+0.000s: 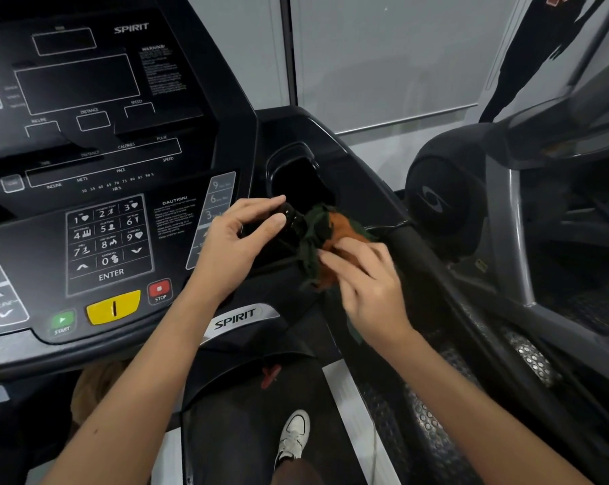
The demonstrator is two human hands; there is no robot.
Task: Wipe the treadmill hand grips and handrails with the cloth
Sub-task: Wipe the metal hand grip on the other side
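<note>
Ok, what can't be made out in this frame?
Head view: the black object the left hand grips, part hidden by hand and cloth: identity unclear.
Head view: handrail surface beneath the cloth, covered by the right hand.
Head view: console warning text, blurred.

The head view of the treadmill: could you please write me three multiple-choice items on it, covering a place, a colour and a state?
1. Where is the cloth? A. against the hand grip B. on the keypad C. on the floor
2. What colour is the STOP button? A. green B. red C. yellow
3. What is the right hand doing? A. hanging idle B. pressing a button C. gripping the cloth
Answers: 1 A, it is bunched at the grip that the left hand holds; 2 B, its face is red; 3 C, its fingers curl on the cloth.
</note>
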